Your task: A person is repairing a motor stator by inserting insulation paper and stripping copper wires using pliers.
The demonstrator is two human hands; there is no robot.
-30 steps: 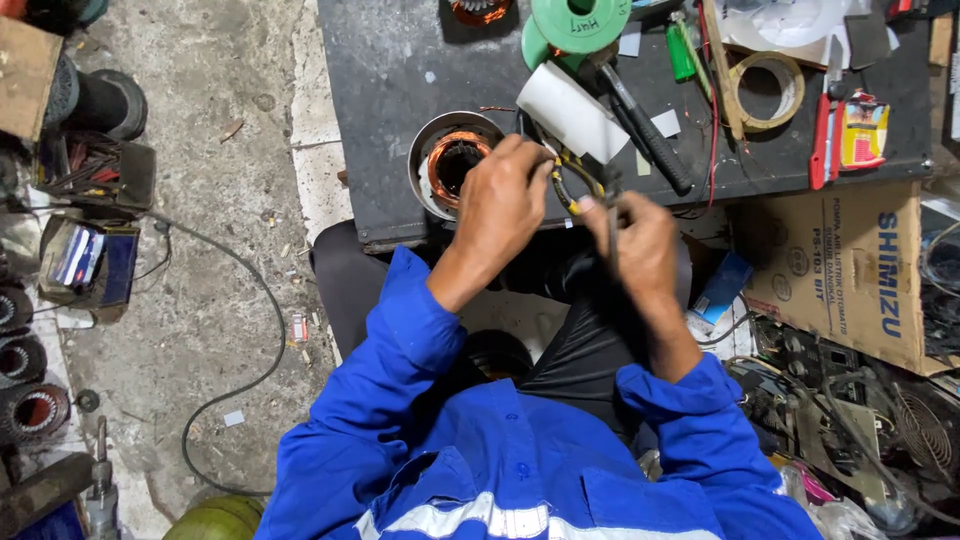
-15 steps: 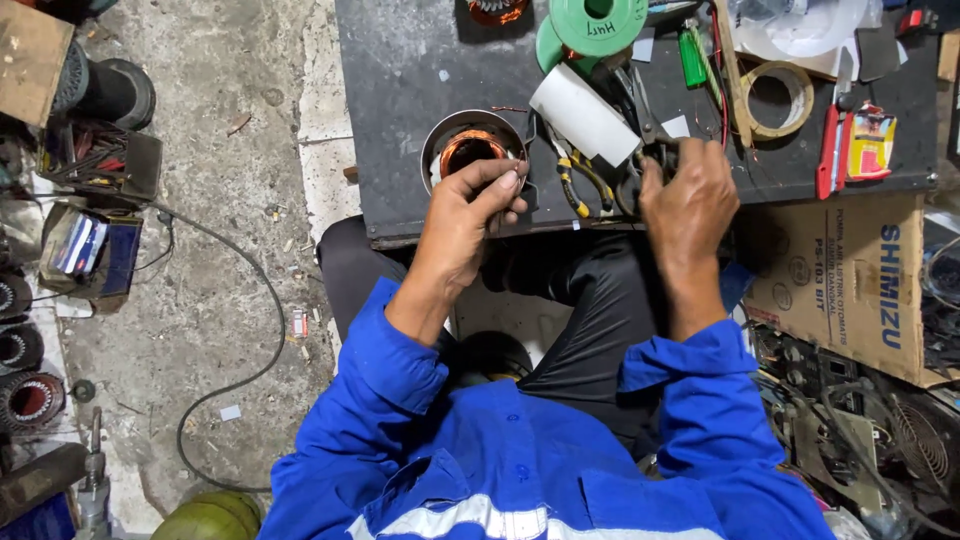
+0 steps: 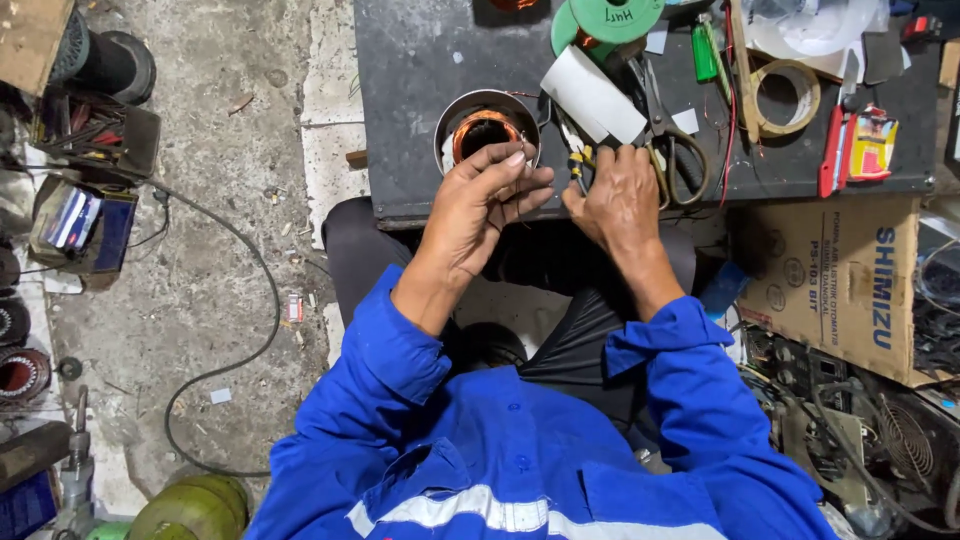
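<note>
A round metal motor stator (image 3: 487,125) with copper windings stands at the near edge of the dark worktable (image 3: 420,70). My left hand (image 3: 488,200) hovers just in front of it, fingertips pinched on what looks like a thin wire, barely visible. My right hand (image 3: 620,195) rests at the table edge to the right, fingers curled on yellow-handled pliers (image 3: 578,160). Scissors (image 3: 668,140) and a white paper roll (image 3: 592,95) lie just beyond the right hand.
On the table lie a green wire spool (image 3: 615,18), a tape roll (image 3: 785,95) and a red cutter (image 3: 832,150). A cardboard box (image 3: 850,280) and machine parts crowd the right. A black cable (image 3: 265,300) and more motor parts (image 3: 25,370) lie on the concrete floor, left.
My right hand reached out to the right over the table, then came back left to the pliers beside the stator. My left hand stayed by the stator, fingers pinched.
</note>
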